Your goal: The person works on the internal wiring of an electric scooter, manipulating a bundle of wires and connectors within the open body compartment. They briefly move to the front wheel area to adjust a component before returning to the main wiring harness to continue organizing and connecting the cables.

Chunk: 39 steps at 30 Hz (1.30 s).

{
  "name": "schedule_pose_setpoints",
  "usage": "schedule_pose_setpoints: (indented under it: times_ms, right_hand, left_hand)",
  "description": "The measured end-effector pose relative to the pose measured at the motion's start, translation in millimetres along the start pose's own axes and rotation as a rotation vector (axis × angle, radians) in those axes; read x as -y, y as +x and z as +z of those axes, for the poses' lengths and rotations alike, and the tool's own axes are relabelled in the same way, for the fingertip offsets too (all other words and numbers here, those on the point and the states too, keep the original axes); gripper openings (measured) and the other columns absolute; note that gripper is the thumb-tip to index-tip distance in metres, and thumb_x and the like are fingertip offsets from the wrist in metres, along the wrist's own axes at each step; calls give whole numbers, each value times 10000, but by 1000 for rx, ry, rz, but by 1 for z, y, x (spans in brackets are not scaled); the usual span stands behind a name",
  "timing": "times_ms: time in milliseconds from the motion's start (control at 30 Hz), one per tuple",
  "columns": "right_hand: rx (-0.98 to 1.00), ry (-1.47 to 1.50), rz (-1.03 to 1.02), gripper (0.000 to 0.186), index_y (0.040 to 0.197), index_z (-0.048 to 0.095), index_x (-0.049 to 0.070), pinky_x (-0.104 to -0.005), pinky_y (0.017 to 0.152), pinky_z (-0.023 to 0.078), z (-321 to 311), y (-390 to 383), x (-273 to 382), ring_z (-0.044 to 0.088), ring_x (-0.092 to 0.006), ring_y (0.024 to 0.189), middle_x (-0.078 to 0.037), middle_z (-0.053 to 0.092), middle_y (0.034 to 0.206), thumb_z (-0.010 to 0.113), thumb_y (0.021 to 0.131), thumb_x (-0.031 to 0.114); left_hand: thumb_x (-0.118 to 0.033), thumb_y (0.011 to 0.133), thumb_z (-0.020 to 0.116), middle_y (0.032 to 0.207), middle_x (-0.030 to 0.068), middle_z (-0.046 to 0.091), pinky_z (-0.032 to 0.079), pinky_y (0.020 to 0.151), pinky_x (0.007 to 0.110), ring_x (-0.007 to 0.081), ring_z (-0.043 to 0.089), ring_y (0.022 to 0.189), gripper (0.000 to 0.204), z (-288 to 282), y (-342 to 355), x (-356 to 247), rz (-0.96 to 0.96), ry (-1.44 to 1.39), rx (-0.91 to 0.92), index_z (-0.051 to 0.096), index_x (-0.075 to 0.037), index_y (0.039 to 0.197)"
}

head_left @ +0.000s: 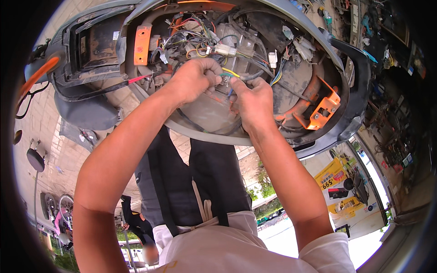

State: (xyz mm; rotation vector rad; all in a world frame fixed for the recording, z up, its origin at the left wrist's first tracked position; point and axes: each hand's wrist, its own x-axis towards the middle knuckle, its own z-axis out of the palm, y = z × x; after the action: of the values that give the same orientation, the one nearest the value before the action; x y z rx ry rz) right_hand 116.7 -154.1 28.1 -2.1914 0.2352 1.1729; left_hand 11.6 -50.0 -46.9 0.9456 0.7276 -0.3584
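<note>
An open scooter body (202, 132) holds a tangle of wiring, pale connectors (225, 49), a ribbed metal unit (230, 32) and orange brackets (322, 111). Near its middle, my left hand (195, 79) has fingers curled and pinched on thin coloured wires (231, 71), yellow and green, beside a blue one. Just right of it, my right hand (250, 98) grips the same wires, thumb on top near the green one. The exact point each fingertip holds is partly hidden. A cable with a red sleeve (135, 79) lies left of my left hand.
Tools and parts (387, 132) crowd the dark right side. A grey plastic piece (86, 109) sits below the scooter's left end. A pink bicycle (61, 220) stands on the paving (59, 154). Another person in dark clothing (139, 223) is behind my left arm. A yellow sign (332, 173) is at lower right.
</note>
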Motion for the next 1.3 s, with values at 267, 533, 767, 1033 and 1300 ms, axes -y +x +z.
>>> schedule_pose_setpoints:
  times_ms: [267,533,767,1033,1300]
  right_hand:
    - [-18,98,5,261,975,578,-71,-268,547,453,1,-4,3,558,-114,648,-104,625,812,670,848,137]
    - [19,355,43,184,934,598,-30,-242,442,409,7,-7,15,527,-86,560,-56,607,736,693,821,80]
    - [-7,266,-45,165,901,613,-8,-213,433,375,5,4,5,481,-54,524,-20,591,699,715,805,79]
    - [-24,272,-78,157,917,611,-4,-215,379,339,6,-1,10,472,-52,491,-14,581,682,691,828,97]
    - [-11,243,-55,183,948,591,-3,-237,329,349,1,5,3,480,-73,473,-30,581,682,685,837,108]
  left_hand:
    - [-41,865,663,779,5,603,485,615,247,83,520,667,82,5,-3,-11,-51,-87,-111,668,-1,936]
    - [-69,864,678,765,3,625,482,567,235,71,518,625,107,11,4,-9,-67,-180,-90,686,7,938]
    - [-109,830,708,738,61,652,504,628,284,114,586,638,127,11,11,-2,84,20,-138,701,-14,914]
    - [-147,822,717,776,74,679,498,682,310,143,603,690,144,15,11,-3,172,143,-217,713,-41,920]
    - [-151,839,698,874,135,689,501,741,341,238,637,758,175,10,9,-13,246,476,-194,699,-49,982]
